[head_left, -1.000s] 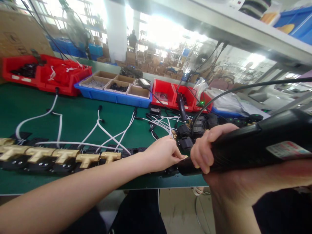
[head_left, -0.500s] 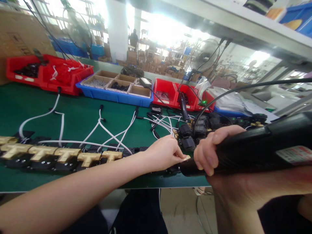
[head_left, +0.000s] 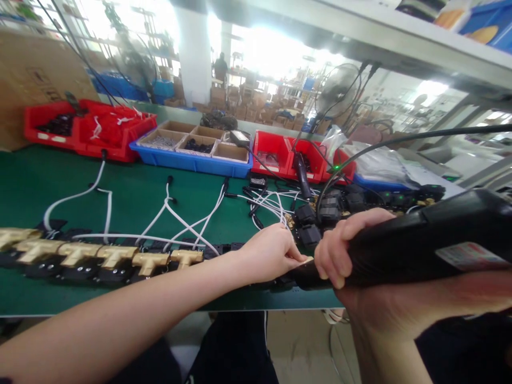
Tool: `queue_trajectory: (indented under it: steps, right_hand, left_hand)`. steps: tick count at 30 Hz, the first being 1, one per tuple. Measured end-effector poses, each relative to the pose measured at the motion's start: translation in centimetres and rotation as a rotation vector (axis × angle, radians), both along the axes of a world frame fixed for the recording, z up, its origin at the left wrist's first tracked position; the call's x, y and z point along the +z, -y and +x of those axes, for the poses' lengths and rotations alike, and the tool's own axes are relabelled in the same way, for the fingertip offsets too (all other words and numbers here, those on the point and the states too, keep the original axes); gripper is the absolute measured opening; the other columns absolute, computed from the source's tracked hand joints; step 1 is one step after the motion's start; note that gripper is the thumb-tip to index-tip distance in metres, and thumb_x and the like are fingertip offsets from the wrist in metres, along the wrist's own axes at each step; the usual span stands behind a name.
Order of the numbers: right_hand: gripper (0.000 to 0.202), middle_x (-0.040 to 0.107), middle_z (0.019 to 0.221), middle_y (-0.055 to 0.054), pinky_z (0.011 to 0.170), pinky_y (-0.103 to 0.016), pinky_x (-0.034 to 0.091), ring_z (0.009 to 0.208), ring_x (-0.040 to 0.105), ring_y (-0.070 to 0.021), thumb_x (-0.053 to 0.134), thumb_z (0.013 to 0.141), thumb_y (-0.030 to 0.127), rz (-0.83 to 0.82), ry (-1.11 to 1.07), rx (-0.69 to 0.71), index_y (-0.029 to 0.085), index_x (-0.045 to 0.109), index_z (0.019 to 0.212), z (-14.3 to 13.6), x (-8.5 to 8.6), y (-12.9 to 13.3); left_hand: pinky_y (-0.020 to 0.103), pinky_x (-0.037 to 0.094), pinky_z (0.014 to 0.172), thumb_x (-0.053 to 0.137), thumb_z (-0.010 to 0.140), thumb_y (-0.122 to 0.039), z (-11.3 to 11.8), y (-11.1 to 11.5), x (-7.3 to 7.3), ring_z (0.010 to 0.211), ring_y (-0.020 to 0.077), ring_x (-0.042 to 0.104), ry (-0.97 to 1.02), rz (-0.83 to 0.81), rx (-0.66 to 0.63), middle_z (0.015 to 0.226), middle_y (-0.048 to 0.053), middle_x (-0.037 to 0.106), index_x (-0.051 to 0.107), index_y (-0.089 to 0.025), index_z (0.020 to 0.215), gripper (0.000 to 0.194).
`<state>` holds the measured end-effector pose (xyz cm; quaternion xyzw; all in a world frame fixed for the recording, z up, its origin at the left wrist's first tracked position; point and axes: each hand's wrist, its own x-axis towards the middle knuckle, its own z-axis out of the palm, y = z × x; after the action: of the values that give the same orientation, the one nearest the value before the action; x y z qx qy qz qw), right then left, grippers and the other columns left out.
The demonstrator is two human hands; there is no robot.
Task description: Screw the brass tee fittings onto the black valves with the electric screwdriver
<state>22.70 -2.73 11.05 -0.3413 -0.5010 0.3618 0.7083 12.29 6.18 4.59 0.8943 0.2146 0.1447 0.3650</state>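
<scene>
My right hand (head_left: 340,256) is wrapped round a black power screwdriver (head_left: 408,245) with a label on its side. The tool lies nearly level, its front end pointing left over the table's front edge. My left hand (head_left: 276,253) is closed in a pinch just beside that front end. A small brass-coloured edge shows at its fingertips, apparently a brass fitting, mostly hidden by the hand and tool. To the left stands a row of brass tee fittings (head_left: 150,261) on black housings (head_left: 114,274), with white cables (head_left: 160,208) running back from them.
Behind are red bins (head_left: 108,130), a blue tray (head_left: 192,160) with cardboard compartments, and more red bins (head_left: 272,152). A second black screwdriver (head_left: 302,176) leans by them. Black housings (head_left: 308,229) and tangled white cables crowd the right. A thick black cord (head_left: 400,141) arches above my right hand.
The view has shifted slightly, so the row and bins appear a little further right. The screwdriver's rear sits slightly lower in view. Both hands keep their grips.
</scene>
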Motion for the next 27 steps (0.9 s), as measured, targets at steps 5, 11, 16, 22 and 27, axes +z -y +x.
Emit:
queue_trajectory:
  steps: [5,11,16,22,27]
  right_hand:
    - [0.044,0.052,0.048,0.002,0.034,-0.023,0.038,0.031,0.043,-0.0116,0.075,0.077,0.060,0.079,-0.026,0.036,0.017,0.067,0.078,-0.4,0.8,0.4]
    - [0.063,0.053,0.047,0.000,0.038,-0.021,0.037,0.036,0.045,-0.0113,0.063,0.077,0.076,0.033,-0.031,0.069,0.014,0.061,0.064,-1.6,0.7,-0.4]
    - [0.070,0.058,0.051,-0.003,0.042,-0.026,0.042,0.038,0.050,-0.0152,0.058,0.074,0.083,0.003,-0.015,0.180,0.013,0.064,0.074,-0.8,0.0,-0.9]
    - [0.069,0.055,0.049,-0.003,0.039,-0.025,0.039,0.037,0.048,-0.0146,0.057,0.078,0.081,-0.001,0.019,0.090,0.013,0.064,0.069,-1.0,0.0,-0.5]
    - [0.046,0.053,0.050,0.002,0.036,-0.022,0.039,0.035,0.045,-0.0108,0.074,0.078,0.061,0.068,-0.031,0.053,0.016,0.066,0.079,-1.6,0.2,-0.1]
  left_hand:
    - [0.027,0.042,0.073,0.069,0.087,-0.024,-1.0,0.3,1.0,0.084,0.0185,0.057,-0.017,0.144,-0.022,0.081,0.005,0.071,0.079,-0.022,0.094,0.013]
    - [0.029,0.044,0.082,0.068,0.086,-0.015,-3.8,0.4,1.1,0.088,0.0177,0.059,-0.020,0.241,-0.052,0.091,0.003,0.072,0.078,-0.021,0.096,0.015]
    - [0.029,0.045,0.083,0.064,0.090,-0.015,-4.1,0.3,0.6,0.087,0.0167,0.060,-0.002,0.237,-0.071,0.089,0.004,0.072,0.078,-0.020,0.095,0.016]
    - [0.032,0.044,0.081,0.057,0.093,-0.015,-4.5,-0.1,0.7,0.089,0.0188,0.059,-0.032,0.352,-0.116,0.091,0.005,0.071,0.076,-0.022,0.101,0.022]
    - [0.033,0.041,0.078,0.057,0.092,-0.016,-4.9,-0.2,0.8,0.089,0.0203,0.055,-0.075,0.433,-0.148,0.089,0.005,0.068,0.074,-0.023,0.107,0.024]
